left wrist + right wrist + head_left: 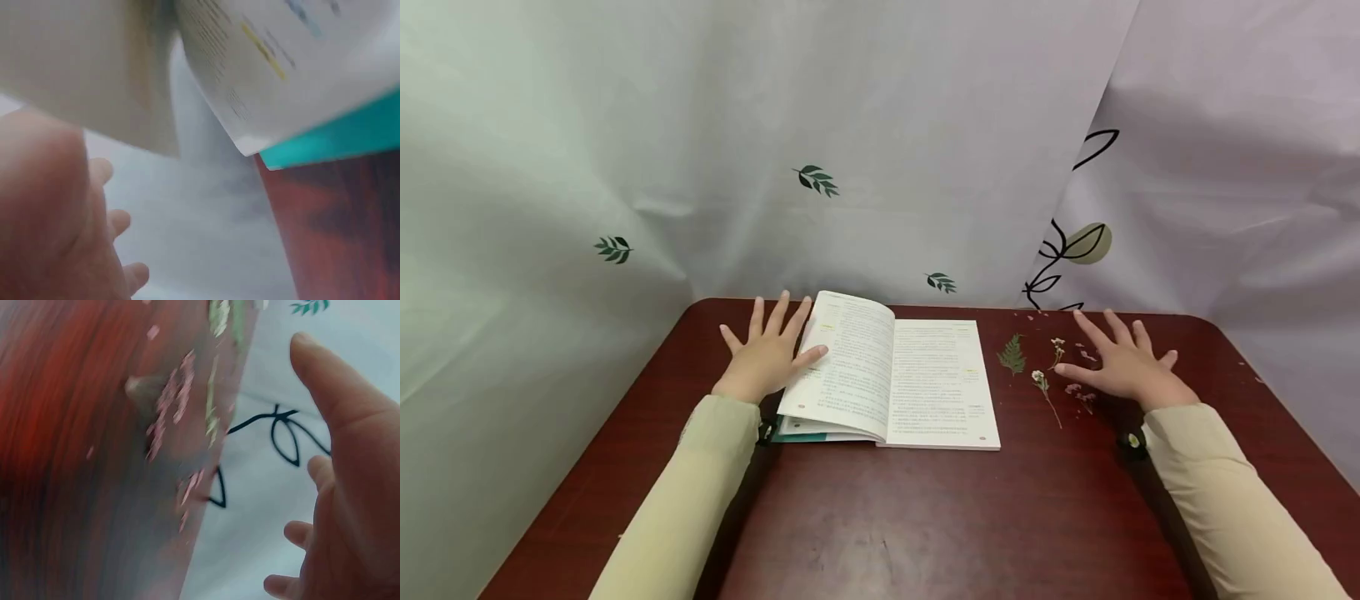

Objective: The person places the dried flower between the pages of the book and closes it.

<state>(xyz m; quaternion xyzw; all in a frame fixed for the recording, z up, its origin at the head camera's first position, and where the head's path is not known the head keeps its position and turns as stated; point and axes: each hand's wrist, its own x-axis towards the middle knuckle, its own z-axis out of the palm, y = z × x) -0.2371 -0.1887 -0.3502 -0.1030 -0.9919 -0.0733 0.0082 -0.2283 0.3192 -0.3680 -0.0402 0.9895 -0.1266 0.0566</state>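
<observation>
An open book [936, 383] lies on the table, its left pages [850, 367] lifted in a curve above a teal cover [337, 137]. Beside its left edge my left hand [763, 358] is spread wide, the thumb overlapping the page margin in the head view. My right hand [1131, 367] hovers with spread fingers over the right of the table and holds nothing. Close to its thumb are small white flowers on stems [1040, 379], another white sprig [1057, 346] and pink blossoms [165, 406]. A green fern leaf [1012, 356] lies between these and the book.
The dark red table [940, 517] has rounded far corners. Behind it hangs a pale curtain [880, 233] with printed leaves, meeting the far edge. Tiny pink petals [1030, 317] are scattered near that edge. A dark band with a small camera [1132, 443] sits at the right wrist.
</observation>
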